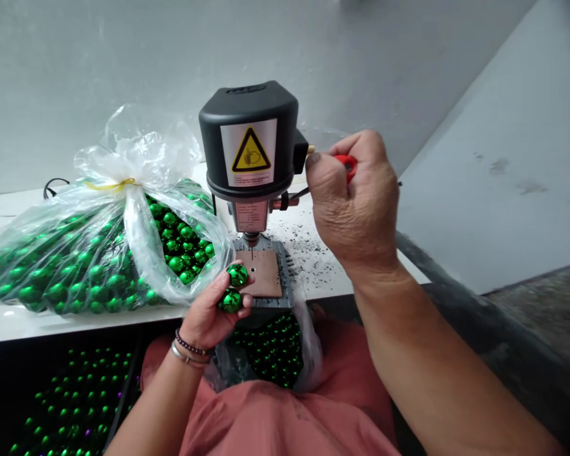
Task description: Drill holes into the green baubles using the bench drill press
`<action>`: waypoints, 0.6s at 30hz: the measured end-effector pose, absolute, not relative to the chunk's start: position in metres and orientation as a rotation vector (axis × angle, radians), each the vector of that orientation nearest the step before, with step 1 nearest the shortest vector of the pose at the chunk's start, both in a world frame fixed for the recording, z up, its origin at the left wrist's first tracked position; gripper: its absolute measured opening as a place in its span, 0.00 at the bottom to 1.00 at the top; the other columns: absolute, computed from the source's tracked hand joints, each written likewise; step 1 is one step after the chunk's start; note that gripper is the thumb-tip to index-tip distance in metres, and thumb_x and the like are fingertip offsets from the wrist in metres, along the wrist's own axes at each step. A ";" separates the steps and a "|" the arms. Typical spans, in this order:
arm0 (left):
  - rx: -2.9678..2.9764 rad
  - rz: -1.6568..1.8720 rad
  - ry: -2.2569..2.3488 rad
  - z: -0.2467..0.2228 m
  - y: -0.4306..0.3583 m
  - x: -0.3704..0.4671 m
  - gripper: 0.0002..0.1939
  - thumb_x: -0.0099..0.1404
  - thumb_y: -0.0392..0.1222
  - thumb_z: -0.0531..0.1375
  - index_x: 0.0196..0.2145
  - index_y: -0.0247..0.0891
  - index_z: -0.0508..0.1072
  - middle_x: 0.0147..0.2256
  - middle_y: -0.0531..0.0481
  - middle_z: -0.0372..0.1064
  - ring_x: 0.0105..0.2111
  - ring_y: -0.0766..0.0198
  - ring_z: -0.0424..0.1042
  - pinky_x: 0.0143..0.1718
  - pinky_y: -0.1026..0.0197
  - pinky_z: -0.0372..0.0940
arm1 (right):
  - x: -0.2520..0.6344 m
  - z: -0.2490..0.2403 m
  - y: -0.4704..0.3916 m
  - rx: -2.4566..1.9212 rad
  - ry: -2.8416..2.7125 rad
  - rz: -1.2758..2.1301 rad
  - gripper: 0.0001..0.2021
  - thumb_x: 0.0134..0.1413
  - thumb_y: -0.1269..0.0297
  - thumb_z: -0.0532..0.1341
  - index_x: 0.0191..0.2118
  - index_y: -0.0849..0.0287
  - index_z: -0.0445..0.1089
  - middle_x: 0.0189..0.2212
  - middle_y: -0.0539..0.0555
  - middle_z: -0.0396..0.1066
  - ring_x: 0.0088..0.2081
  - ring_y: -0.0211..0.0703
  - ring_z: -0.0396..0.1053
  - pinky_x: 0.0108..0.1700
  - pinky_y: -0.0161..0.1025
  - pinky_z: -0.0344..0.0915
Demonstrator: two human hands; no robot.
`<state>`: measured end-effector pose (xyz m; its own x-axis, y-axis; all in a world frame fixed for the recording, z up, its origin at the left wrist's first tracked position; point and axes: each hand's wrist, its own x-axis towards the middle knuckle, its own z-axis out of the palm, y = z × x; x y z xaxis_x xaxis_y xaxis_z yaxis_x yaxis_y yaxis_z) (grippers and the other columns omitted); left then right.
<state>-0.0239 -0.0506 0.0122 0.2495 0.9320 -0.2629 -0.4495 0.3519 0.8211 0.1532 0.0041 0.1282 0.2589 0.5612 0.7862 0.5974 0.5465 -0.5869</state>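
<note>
My left hand (213, 310) is closed around two shiny green balls, an upper ball (237, 275) and a lower ball (231, 300). It is just in front of and left of the wooden plate (266, 278) on the base of a small drill press (249, 139). The thin drill bit (252, 253) points down above the plate, which has a small hole in it. On the right, my right hand (356, 196) grips the red-ended lever (348, 166) of the drill press. Part of the lever is hidden inside the fist.
A clear plastic bag (137, 247) of green balls, tied with yellow string, lies left of the press. Dark shavings (308, 247) litter the white table (171, 315). Below are an open bag (308, 354) of green balls and more balls (80, 392) at lower left.
</note>
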 end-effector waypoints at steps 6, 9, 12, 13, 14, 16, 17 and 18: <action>1.032 1.053 1.240 0.009 -0.041 -0.016 0.24 0.54 0.49 0.61 0.46 0.37 0.64 0.31 0.53 0.67 0.22 0.72 0.65 0.23 0.68 0.58 | 0.154 0.128 0.003 -1.093 -1.384 -0.014 0.12 0.53 0.56 0.54 0.27 0.56 0.54 0.19 0.45 0.51 0.21 0.29 0.55 0.24 0.31 0.54; 1.311 0.888 1.468 0.014 -0.027 -0.020 0.22 0.53 0.49 0.61 0.43 0.36 0.67 0.24 0.55 0.66 0.20 0.71 0.64 0.21 0.68 0.58 | 0.154 0.129 0.003 -1.108 -1.388 -0.001 0.11 0.53 0.58 0.54 0.26 0.56 0.53 0.19 0.44 0.50 0.20 0.29 0.51 0.25 0.31 0.55; 1.456 0.733 1.599 0.012 -0.012 -0.022 0.22 0.52 0.50 0.61 0.42 0.36 0.70 0.27 0.53 0.69 0.19 0.70 0.64 0.20 0.67 0.59 | 0.155 0.131 0.004 -1.134 -1.400 -0.018 0.11 0.53 0.58 0.53 0.26 0.56 0.52 0.20 0.45 0.52 0.22 0.30 0.51 0.28 0.32 0.55; 1.474 0.714 1.626 0.010 -0.007 -0.022 0.22 0.51 0.50 0.61 0.42 0.37 0.71 0.28 0.52 0.71 0.20 0.70 0.65 0.20 0.67 0.59 | 0.155 0.133 0.005 -1.145 -1.401 -0.025 0.11 0.53 0.57 0.53 0.26 0.56 0.51 0.20 0.45 0.52 0.22 0.30 0.51 0.28 0.33 0.54; 1.484 0.701 1.646 0.008 -0.003 -0.022 0.22 0.51 0.50 0.61 0.42 0.38 0.72 0.28 0.52 0.71 0.20 0.70 0.65 0.20 0.67 0.59 | 0.156 0.135 0.007 -1.158 -1.404 -0.027 0.12 0.53 0.57 0.52 0.26 0.56 0.51 0.20 0.45 0.52 0.22 0.31 0.50 0.28 0.34 0.54; 1.485 0.682 1.662 0.005 0.002 -0.021 0.22 0.50 0.50 0.61 0.43 0.39 0.73 0.26 0.53 0.71 0.20 0.70 0.64 0.21 0.68 0.59 | 0.157 0.141 0.013 -1.171 -1.414 -0.033 0.12 0.52 0.56 0.52 0.25 0.56 0.51 0.19 0.46 0.51 0.22 0.32 0.48 0.28 0.34 0.52; 1.480 0.677 1.663 0.005 0.004 -0.020 0.22 0.50 0.50 0.61 0.43 0.40 0.74 0.25 0.54 0.71 0.20 0.70 0.64 0.21 0.68 0.59 | 0.158 0.144 0.018 -1.180 -1.423 -0.031 0.12 0.52 0.56 0.52 0.24 0.56 0.50 0.18 0.46 0.51 0.22 0.32 0.48 0.27 0.34 0.51; 1.475 0.671 1.663 0.005 0.005 -0.019 0.22 0.50 0.49 0.61 0.43 0.41 0.74 0.25 0.55 0.70 0.20 0.70 0.64 0.21 0.68 0.59 | 0.159 0.148 0.022 -1.201 -1.426 -0.029 0.13 0.51 0.57 0.52 0.23 0.56 0.49 0.18 0.46 0.50 0.22 0.32 0.47 0.27 0.34 0.51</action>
<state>-0.0186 0.0055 0.0047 -0.0040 0.9767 -0.2146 0.5541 0.1808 0.8126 0.1594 0.0224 0.1483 0.2458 0.6201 0.7451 0.6502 0.4646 -0.6012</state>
